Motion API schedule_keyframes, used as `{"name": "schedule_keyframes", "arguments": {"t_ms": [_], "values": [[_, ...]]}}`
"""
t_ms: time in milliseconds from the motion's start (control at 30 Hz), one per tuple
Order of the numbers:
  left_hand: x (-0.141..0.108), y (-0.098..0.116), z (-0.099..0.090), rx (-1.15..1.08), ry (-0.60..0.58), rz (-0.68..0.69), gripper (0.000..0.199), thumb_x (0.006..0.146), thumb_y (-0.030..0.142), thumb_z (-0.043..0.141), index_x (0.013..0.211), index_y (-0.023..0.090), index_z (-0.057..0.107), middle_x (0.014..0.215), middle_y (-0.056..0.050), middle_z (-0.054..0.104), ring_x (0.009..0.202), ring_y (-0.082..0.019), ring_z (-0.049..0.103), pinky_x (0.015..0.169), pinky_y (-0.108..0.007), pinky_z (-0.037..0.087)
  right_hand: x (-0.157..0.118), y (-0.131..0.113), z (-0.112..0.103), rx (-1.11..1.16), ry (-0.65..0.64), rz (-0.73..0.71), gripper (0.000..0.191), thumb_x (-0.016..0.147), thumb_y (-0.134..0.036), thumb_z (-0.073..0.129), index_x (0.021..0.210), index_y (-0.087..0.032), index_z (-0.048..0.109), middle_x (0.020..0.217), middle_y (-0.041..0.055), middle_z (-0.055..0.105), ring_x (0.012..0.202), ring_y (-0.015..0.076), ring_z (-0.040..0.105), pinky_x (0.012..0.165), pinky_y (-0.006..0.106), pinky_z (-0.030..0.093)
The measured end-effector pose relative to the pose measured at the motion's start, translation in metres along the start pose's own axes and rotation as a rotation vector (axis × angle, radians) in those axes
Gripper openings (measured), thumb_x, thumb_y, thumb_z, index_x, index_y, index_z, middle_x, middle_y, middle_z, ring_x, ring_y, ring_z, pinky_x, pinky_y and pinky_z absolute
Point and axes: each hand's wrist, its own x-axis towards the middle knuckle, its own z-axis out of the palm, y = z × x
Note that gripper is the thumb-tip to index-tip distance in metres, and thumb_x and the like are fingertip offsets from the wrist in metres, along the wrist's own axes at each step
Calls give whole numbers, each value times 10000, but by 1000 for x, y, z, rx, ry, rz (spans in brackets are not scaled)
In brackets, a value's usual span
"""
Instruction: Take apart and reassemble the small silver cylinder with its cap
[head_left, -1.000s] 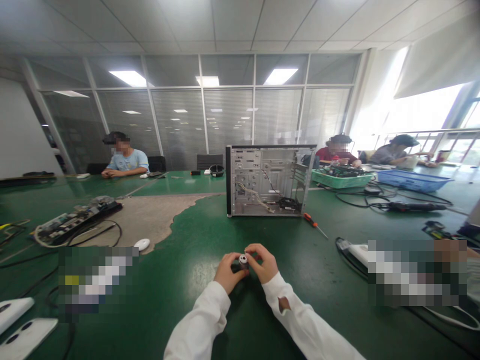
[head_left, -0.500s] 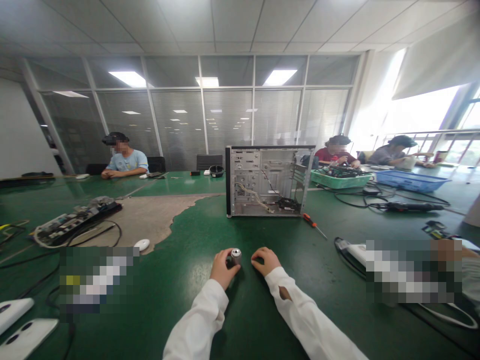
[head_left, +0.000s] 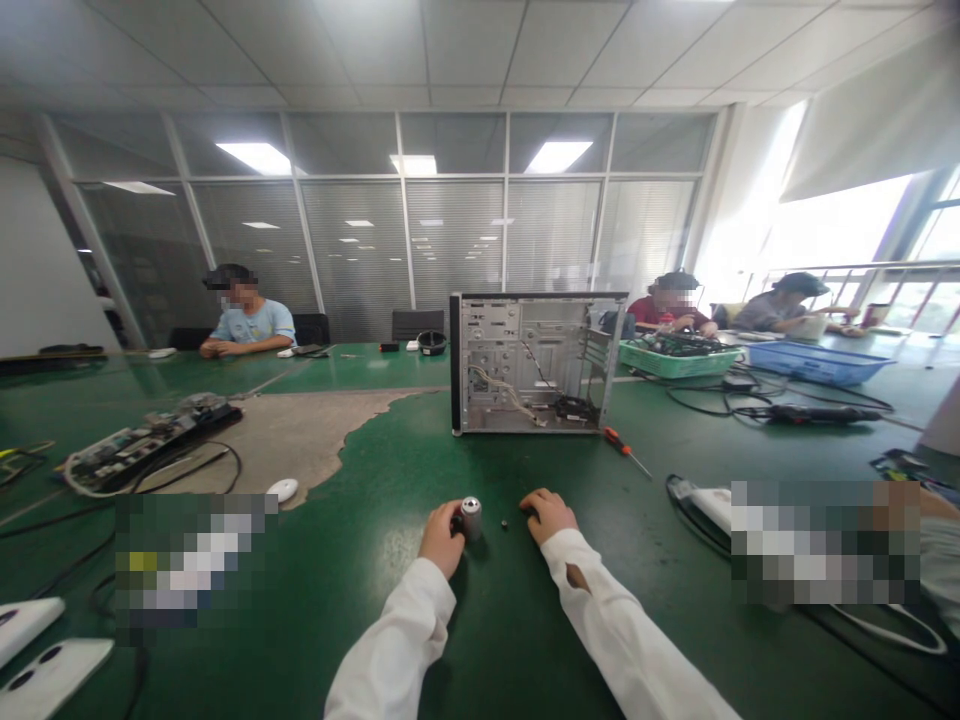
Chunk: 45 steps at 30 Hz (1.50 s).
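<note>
A small silver metal cylinder [head_left: 471,520] with a dark-marked top stands upright on the green table. Curled around its left side are the fingers of my left hand [head_left: 441,542]; where they touch it is partly hidden. A tiny dark piece [head_left: 504,524], too small to make out, lies right of the cylinder. Beyond it my right hand [head_left: 551,517] rests low over the table, holding nothing, its fingers bent and a little apart. Behind both hands is an opened computer case [head_left: 495,420] with bare metal inside and loose wires.
An orange-handled screwdriver [head_left: 619,442] lies by the case's right corner. To the left are a circuit assembly [head_left: 157,440] with cables and a white mouse [head_left: 283,490]. A green basket [head_left: 679,364] and a blue basket [head_left: 817,364] stand back right. People sit around the table.
My right hand has moved right and its fingers have spread. The tiny dark piece now shows on the table between my hands. My left thumb has drawn back from the cylinder's front.
</note>
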Motion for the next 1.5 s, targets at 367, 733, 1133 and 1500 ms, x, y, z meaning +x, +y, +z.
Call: {"name": "schedule_keyframes", "arguments": {"t_ms": [367, 733, 1133, 1500], "values": [[0, 3, -2, 2, 0, -28, 480, 538, -73, 399, 933, 159, 542, 954, -57, 549, 928, -165, 472, 801, -288, 385, 0, 0, 2, 7, 12, -4, 280, 624, -84, 449, 804, -249, 585, 930, 20, 529, 881, 186, 433, 633, 275, 319], [1, 4, -2, -76, 52, -15, 418, 544, -73, 375, 830, 168, 563, 885, -36, 567, 862, -137, 521, 741, -254, 407, -5, -1, 2, 113, 104, 2, 410, 591, -63, 441, 960, -223, 519, 942, 43, 529, 874, 179, 464, 686, 282, 361], [-3, 10, -6, -187, -95, -9, 406, 518, -73, 320, 711, 168, 584, 712, 11, 640, 736, -119, 590, 730, -240, 431, -49, -56, -8, 523, 172, -384, 542, 616, -179, 533, 1142, -192, 401, 1013, 69, 531, 893, 184, 494, 793, 343, 404], [-6, 15, -3, -232, -186, 17, 364, 544, -13, 338, 774, 139, 576, 658, -9, 657, 694, -134, 606, 724, -279, 432, -103, -15, -40, 309, 248, -291, 377, 665, -245, 504, 1041, -214, 495, 926, 48, 578, 854, 175, 500, 772, 324, 405]]}}
